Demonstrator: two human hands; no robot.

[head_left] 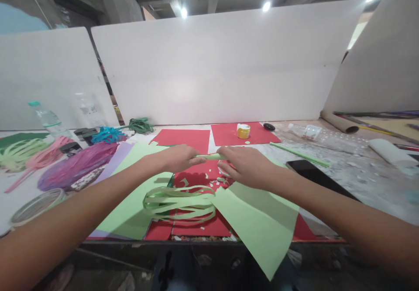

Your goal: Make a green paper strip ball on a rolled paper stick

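Between my two hands, above the red paper (201, 224), runs a thin light green paper roll (212, 156). The fingers of my left hand (181, 158) are closed on its left end. My right hand (244, 164) grips the other end, its fingers curled over the roll. Just below lies a bundle of looped light green paper strips (180, 203). A light green sheet (258, 221) slants under my right hand and hangs past the table edge. More light green sheets (131, 212) lie under my left forearm. Small paper scraps are scattered on the red paper.
A glue jar (243, 131) stands on red paper at the back. To the right are a thin green paper stick (299, 154), a black phone (317, 177) and a plastic bottle (310, 132). Paper pompoms (59, 151), a tape roll (37, 206) and water bottles (47, 118) are at left.
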